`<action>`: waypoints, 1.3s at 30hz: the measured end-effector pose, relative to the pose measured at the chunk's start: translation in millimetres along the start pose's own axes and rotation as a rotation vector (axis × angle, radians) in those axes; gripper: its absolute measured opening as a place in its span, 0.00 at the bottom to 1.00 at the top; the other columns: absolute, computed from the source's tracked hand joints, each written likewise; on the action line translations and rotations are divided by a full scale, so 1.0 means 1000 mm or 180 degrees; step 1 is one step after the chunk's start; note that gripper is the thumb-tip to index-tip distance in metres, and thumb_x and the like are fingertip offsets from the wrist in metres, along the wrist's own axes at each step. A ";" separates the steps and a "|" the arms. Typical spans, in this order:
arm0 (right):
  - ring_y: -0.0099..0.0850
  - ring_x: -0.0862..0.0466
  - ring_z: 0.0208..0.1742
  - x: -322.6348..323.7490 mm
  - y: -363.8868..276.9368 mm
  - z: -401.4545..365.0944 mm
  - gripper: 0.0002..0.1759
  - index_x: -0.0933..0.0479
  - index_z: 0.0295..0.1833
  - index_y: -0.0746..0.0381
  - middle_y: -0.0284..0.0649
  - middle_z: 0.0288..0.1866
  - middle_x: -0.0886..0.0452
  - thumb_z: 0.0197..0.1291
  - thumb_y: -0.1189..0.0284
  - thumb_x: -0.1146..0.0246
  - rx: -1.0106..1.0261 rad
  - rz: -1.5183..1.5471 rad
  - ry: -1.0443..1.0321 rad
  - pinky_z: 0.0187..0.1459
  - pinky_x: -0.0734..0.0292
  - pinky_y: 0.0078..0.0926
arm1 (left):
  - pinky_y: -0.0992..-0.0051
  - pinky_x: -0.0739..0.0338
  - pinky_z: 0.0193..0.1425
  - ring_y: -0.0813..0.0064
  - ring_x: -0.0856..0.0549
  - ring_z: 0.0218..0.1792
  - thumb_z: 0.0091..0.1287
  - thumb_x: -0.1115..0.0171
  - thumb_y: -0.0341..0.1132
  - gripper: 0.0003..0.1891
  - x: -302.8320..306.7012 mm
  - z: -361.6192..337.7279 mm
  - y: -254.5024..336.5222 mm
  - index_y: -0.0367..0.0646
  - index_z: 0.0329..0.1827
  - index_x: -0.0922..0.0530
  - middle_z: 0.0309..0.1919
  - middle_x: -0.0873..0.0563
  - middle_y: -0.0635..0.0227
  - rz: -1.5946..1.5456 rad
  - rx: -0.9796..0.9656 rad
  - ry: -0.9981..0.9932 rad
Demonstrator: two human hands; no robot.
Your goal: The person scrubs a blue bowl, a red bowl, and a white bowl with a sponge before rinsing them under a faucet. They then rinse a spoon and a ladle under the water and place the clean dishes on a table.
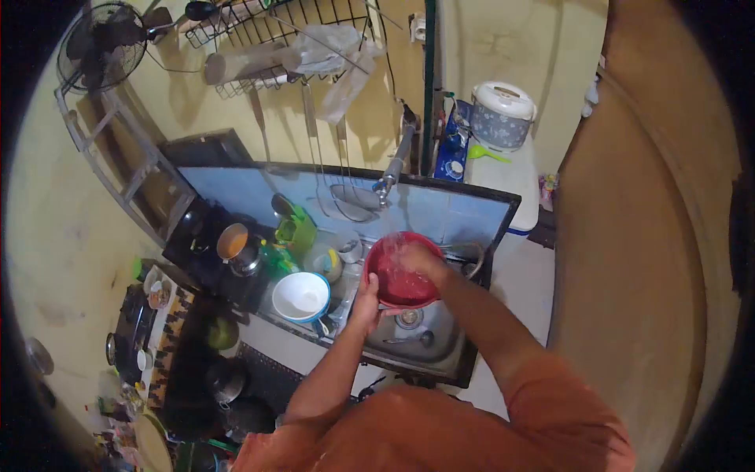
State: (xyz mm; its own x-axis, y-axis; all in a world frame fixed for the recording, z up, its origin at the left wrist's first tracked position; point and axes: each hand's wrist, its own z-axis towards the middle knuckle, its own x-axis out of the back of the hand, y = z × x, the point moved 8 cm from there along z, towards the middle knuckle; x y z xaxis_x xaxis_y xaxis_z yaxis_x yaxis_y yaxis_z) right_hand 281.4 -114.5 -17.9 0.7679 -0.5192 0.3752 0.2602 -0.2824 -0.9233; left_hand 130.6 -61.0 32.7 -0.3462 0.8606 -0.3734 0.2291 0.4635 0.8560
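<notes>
A red plastic basin (421,293) is held tilted over the metal sink (448,334), under the faucet (385,189). Water runs from the faucet down into it. My left hand (366,305) grips the basin's left side, thumb up along the wall and fingers beneath. My right hand (418,259) is inside the basin, in the stream of water; its fingers are blurred by splashing and motion. Below the basin, the drain (409,318) and a ladle-like utensil (425,338) show in the sink.
White and blue bowls (301,296) stand left of the sink, beside a green bottle (277,258) and a green rack (295,228). A pot of orange contents (233,242) sits farther left. A rice cooker (502,116) stands at back right. Utensils hang from a wire rack (259,39).
</notes>
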 end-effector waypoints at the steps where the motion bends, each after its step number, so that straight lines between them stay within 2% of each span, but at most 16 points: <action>1: 0.38 0.19 0.39 0.010 -0.005 0.000 0.21 0.21 0.41 0.66 0.51 0.39 0.18 0.59 0.57 0.44 0.0488 0.0640 0.0365 0.44 0.26 0.34 | 0.56 0.16 0.38 0.54 0.28 0.60 0.70 0.57 0.56 0.30 -0.009 -0.002 0.004 0.64 0.72 0.52 0.68 0.38 0.63 -0.0003 -0.0090 -0.0059; 2: 0.35 0.21 0.33 0.001 -0.003 0.012 0.16 0.21 0.37 0.63 0.44 0.32 0.19 0.60 0.60 0.44 0.0450 0.0118 0.0389 0.37 0.27 0.33 | 0.57 0.16 0.38 0.54 0.28 0.60 0.70 0.58 0.58 0.30 -0.012 -0.004 0.006 0.63 0.72 0.52 0.67 0.38 0.64 0.0087 -0.0174 -0.0023; 6: 0.42 0.19 0.34 -0.059 -0.020 -0.011 0.27 0.20 0.39 0.64 0.49 0.35 0.18 0.63 0.50 0.51 -0.0070 -0.1135 -0.0632 0.42 0.26 0.41 | 0.59 0.16 0.40 0.57 0.27 0.60 0.68 0.60 0.63 0.33 0.012 0.013 -0.015 0.59 0.72 0.49 0.65 0.33 0.64 -0.0051 -0.0103 0.0047; 10: 0.48 0.19 0.36 -0.034 -0.060 -0.070 0.31 0.18 0.38 0.61 0.47 0.37 0.17 0.60 0.43 0.50 -0.0186 -0.2923 -0.0658 0.50 0.32 0.55 | 0.55 0.19 0.48 0.58 0.24 0.58 0.63 0.63 0.70 0.39 0.039 0.025 -0.033 0.52 0.70 0.42 0.60 0.27 0.60 -0.0271 0.0222 -0.0143; 14: 0.45 0.20 0.44 0.009 -0.119 -0.113 0.33 0.19 0.42 0.59 0.44 0.39 0.18 0.56 0.39 0.47 0.0645 -0.3498 -0.0397 0.55 0.32 0.44 | 0.55 0.18 0.46 0.57 0.21 0.54 0.67 0.62 0.64 0.35 0.052 0.028 -0.039 0.46 0.68 0.40 0.57 0.25 0.56 -0.0487 0.0821 -0.0259; 16: 0.44 0.20 0.42 0.011 -0.137 -0.126 0.30 0.19 0.38 0.60 0.44 0.34 0.18 0.53 0.42 0.42 0.1646 -0.3130 -0.0174 0.50 0.28 0.42 | 0.56 0.16 0.42 0.56 0.21 0.53 0.70 0.63 0.60 0.32 0.049 0.029 -0.051 0.45 0.67 0.39 0.57 0.25 0.55 -0.0655 0.1164 -0.0509; 19: 0.41 0.20 0.41 0.019 -0.108 -0.113 0.27 0.20 0.36 0.60 0.45 0.33 0.18 0.53 0.45 0.39 0.1330 -0.2405 -0.0018 0.45 0.26 0.38 | 0.57 0.22 0.52 0.55 0.22 0.55 0.69 0.55 0.57 0.31 0.066 0.051 -0.057 0.40 0.65 0.35 0.56 0.24 0.53 0.0234 0.1385 -0.0062; 20: 0.40 0.19 0.41 0.023 -0.103 -0.111 0.26 0.20 0.36 0.61 0.45 0.32 0.19 0.53 0.45 0.38 0.1228 -0.2163 0.0043 0.44 0.26 0.36 | 0.60 0.25 0.55 0.56 0.22 0.55 0.68 0.50 0.55 0.31 0.087 0.073 -0.019 0.38 0.63 0.33 0.55 0.23 0.51 0.1663 0.0141 0.0544; 21: 0.38 0.19 0.40 0.027 -0.087 -0.105 0.26 0.21 0.35 0.61 0.46 0.34 0.19 0.55 0.46 0.39 0.0440 -0.1620 -0.0036 0.42 0.25 0.34 | 0.63 0.28 0.58 0.56 0.21 0.54 0.66 0.46 0.53 0.30 0.087 0.078 0.021 0.36 0.62 0.31 0.53 0.22 0.50 0.3042 -0.1167 0.1141; 22: 0.36 0.19 0.39 0.026 -0.070 -0.104 0.25 0.21 0.34 0.61 0.46 0.35 0.19 0.57 0.47 0.40 -0.0335 -0.1050 -0.0110 0.40 0.25 0.32 | 0.66 0.29 0.59 0.56 0.21 0.53 0.65 0.44 0.52 0.30 0.066 0.070 0.056 0.35 0.60 0.30 0.51 0.21 0.49 0.2745 -0.1742 0.1181; 25: 0.35 0.19 0.39 0.006 -0.038 -0.100 0.25 0.21 0.41 0.60 0.44 0.38 0.19 0.59 0.47 0.42 -0.0566 -0.0660 0.0020 0.38 0.24 0.34 | 0.69 0.26 0.50 0.61 0.18 0.44 0.63 0.40 0.48 0.26 -0.015 0.023 0.165 0.34 0.55 0.25 0.44 0.18 0.49 0.2733 -0.2898 0.0961; 26: 0.35 0.19 0.38 -0.003 -0.033 -0.101 0.26 0.21 0.44 0.60 0.43 0.39 0.18 0.60 0.47 0.43 -0.0639 -0.0531 0.0061 0.37 0.24 0.35 | 0.69 0.26 0.50 0.61 0.18 0.44 0.63 0.40 0.48 0.26 -0.026 0.021 0.185 0.34 0.55 0.25 0.44 0.18 0.49 0.2749 -0.2894 0.0957; 28: 0.41 0.21 0.48 -0.026 -0.036 -0.108 0.31 0.29 0.60 0.56 0.43 0.53 0.22 0.62 0.44 0.47 -0.0970 0.1269 0.0133 0.43 0.23 0.46 | 0.69 0.25 0.41 0.65 0.17 0.35 0.62 0.39 0.45 0.20 -0.054 0.028 0.208 0.37 0.49 0.21 0.36 0.15 0.54 0.3410 -0.2852 0.0513; 34: 0.51 0.33 0.65 -0.074 0.028 -0.110 0.39 0.43 0.70 0.52 0.43 0.71 0.41 0.60 0.39 0.51 -0.1898 0.3123 0.0014 0.54 0.34 0.69 | 0.69 0.26 0.31 0.67 0.18 0.24 0.61 0.39 0.42 0.14 -0.066 0.050 0.222 0.40 0.39 0.19 0.24 0.16 0.61 0.3564 -0.2549 0.0209; 38: 0.51 0.31 0.64 -0.078 0.029 -0.160 0.39 0.42 0.70 0.53 0.44 0.69 0.38 0.61 0.39 0.54 -0.1925 0.3971 -0.0341 0.53 0.33 0.68 | 0.71 0.27 0.30 0.72 0.19 0.23 0.61 0.39 0.43 0.15 -0.057 0.074 0.223 0.38 0.38 0.19 0.23 0.17 0.62 0.3435 -0.2787 0.0176; 39: 0.48 0.33 0.66 -0.079 0.032 -0.175 0.38 0.40 0.68 0.55 0.45 0.67 0.35 0.61 0.40 0.53 -0.1702 0.4166 -0.0564 0.54 0.31 0.63 | 0.75 0.27 0.33 0.77 0.20 0.27 0.62 0.38 0.39 0.13 -0.061 0.074 0.218 0.38 0.39 0.19 0.26 0.16 0.66 0.3459 -0.2302 -0.0059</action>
State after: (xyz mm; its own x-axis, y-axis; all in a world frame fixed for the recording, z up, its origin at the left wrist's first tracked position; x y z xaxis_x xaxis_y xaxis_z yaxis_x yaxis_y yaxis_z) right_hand 126.4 -223.8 -62.4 0.3504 -0.5443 -0.7622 -0.9004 0.0282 -0.4341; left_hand 269.3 3.7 215.6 -0.2809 0.7268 0.6268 -0.1581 -0.6792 0.7168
